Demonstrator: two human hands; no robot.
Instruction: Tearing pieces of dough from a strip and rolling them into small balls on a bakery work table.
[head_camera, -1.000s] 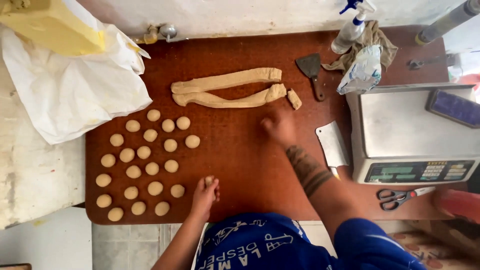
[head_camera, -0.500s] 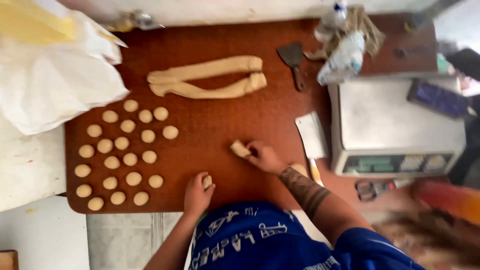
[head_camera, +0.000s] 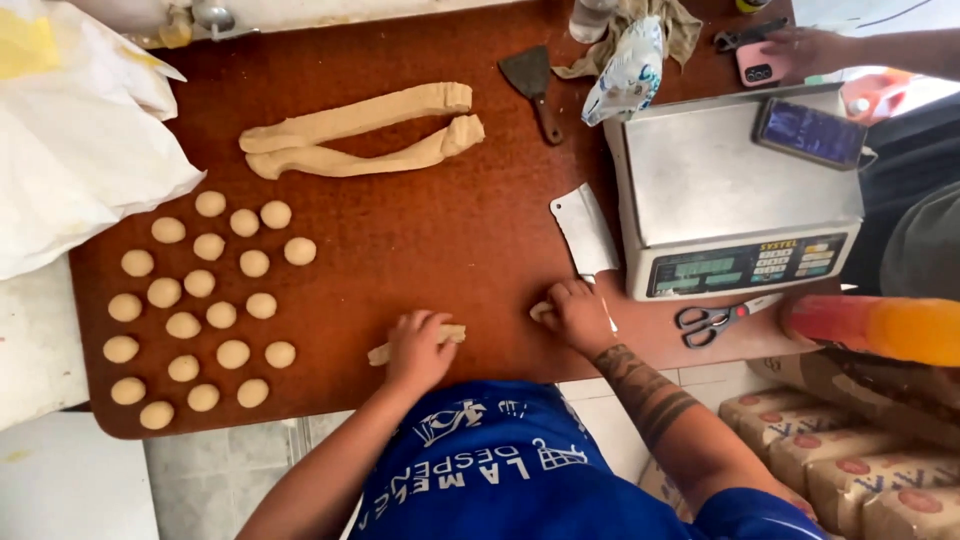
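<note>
My left hand (head_camera: 418, 348) presses on a short strip of dough (head_camera: 452, 333) near the front edge of the brown table (head_camera: 420, 240); the strip's ends stick out on both sides of the hand. My right hand (head_camera: 577, 313) is closed over a small piece of dough (head_camera: 541, 311) next to the cleaver (head_camera: 586, 234). Several small dough balls (head_camera: 205, 298) lie in rows at the left. Two long dough ropes (head_camera: 355, 132) lie at the back of the table.
A metal scale (head_camera: 735, 195) with a phone (head_camera: 810, 132) on top stands at right, scissors (head_camera: 712, 319) in front of it. A scraper (head_camera: 532, 85), a plastic bag (head_camera: 626, 62) and a white sack (head_camera: 75, 145) sit around. Another person's hand (head_camera: 810, 48) rests at the back right.
My right hand came back from the dough ropes to the front edge with a piece of dough. My left hand stayed near the front and now covers a dough strip.
</note>
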